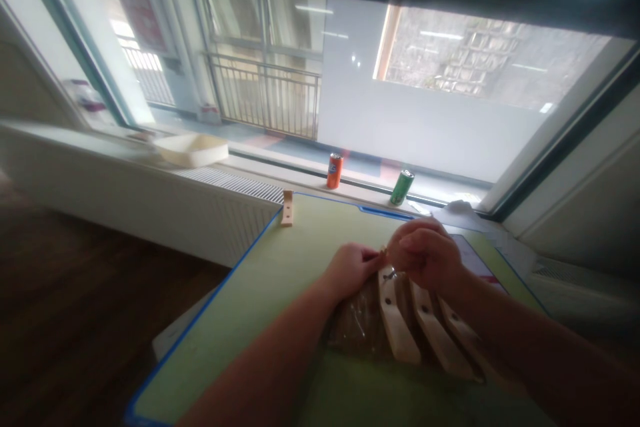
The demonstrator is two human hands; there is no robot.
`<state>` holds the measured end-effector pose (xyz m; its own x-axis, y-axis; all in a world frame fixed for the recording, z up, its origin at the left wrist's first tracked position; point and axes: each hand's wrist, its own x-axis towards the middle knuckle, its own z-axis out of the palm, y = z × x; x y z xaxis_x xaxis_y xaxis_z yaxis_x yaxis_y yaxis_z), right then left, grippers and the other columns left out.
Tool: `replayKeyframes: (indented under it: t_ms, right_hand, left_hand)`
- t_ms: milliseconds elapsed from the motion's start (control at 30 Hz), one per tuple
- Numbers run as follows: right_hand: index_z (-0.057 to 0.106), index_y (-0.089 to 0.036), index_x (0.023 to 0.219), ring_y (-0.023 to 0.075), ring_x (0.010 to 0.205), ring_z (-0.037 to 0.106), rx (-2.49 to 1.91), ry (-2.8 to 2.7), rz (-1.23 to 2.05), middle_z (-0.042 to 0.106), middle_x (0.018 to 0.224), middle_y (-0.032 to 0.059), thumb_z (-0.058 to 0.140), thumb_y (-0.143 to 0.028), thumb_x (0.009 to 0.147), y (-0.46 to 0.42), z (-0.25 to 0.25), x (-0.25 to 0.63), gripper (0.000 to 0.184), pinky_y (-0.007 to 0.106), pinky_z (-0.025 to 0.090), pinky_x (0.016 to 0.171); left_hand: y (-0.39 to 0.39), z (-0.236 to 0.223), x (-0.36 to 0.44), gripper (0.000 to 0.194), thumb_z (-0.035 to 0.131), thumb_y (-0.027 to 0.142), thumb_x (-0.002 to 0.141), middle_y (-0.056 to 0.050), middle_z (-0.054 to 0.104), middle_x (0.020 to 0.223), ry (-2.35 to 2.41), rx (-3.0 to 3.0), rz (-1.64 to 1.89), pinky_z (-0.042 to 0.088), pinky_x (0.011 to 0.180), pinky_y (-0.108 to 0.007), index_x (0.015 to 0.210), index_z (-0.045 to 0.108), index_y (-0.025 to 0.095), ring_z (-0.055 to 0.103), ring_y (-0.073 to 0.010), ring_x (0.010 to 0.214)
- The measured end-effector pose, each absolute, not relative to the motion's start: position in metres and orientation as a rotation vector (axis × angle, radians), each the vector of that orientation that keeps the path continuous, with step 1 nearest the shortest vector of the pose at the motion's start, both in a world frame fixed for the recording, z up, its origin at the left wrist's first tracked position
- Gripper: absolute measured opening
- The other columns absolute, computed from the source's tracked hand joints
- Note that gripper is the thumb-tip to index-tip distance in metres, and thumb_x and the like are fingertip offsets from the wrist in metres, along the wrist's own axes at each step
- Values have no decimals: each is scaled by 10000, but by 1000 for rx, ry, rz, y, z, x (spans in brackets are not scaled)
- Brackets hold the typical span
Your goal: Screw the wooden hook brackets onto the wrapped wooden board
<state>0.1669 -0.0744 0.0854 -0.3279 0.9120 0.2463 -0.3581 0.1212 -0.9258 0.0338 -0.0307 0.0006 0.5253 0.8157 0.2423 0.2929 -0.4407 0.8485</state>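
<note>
My left hand is closed, its thumb and fingertips pinched together at the far edge of a dark brown board; what they pinch is too small to make out. Just right of it, my right hand is curled into a fist, and anything inside it is hidden. Below the hands, a pale curved wooden piece with dark holes lies on the board. Beside it are a second wooden piece and a third, partly covered by my right forearm. Shiny glints and thin light strands show on the board.
The green tabletop has a blue edge. A small wooden block with two holes stands at its far left corner. Papers lie at the right. On the windowsill are an orange can, a green can and a cream tray.
</note>
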Motion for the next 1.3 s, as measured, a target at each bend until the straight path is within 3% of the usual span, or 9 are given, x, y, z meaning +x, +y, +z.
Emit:
replayKeyframes:
  t_ms: [1000, 1133, 1200, 1300]
  right_hand:
    - [259, -196, 443, 50, 339, 205, -734, -1179, 1505, 211, 388, -82, 506, -130, 678, -60, 78, 162, 346, 225, 158, 366]
    - [377, -185, 492, 74, 414, 337, -930, -1524, 1384, 356, 436, -54, 535, -237, 757, -63, 90, 163, 313, 233, 255, 417]
    - [483, -174, 581, 100, 521, 438, -1042, -1785, 1263, 492, 548, -13, 526, -294, 788, -66, 98, 170, 243, 240, 321, 483]
    - [571, -178, 759, 136, 671, 510, -1117, -2036, 1032, 578, 732, 28, 438, -305, 849, -71, 109, 187, 204, 253, 370, 571]
  left_hand:
    - [-30, 1, 35, 545, 431, 587, 766, 19, 476, 560, 872, 1920, 775, 290, 516, -203, 709, 658, 95, 405, -102, 567]
    - [-29, -3, 36, 511, 459, 561, 762, 2, 534, 587, 888, 1895, 785, 309, 521, -206, 704, 657, 95, 435, -112, 582]
    - [-30, -4, 35, 497, 464, 550, 764, -6, 558, 599, 898, 1886, 798, 323, 532, -208, 739, 672, 99, 461, -124, 605]
    - [-31, -2, 35, 500, 449, 552, 773, -8, 593, 647, 897, 1863, 783, 338, 551, -210, 810, 684, 113, 489, -135, 634]
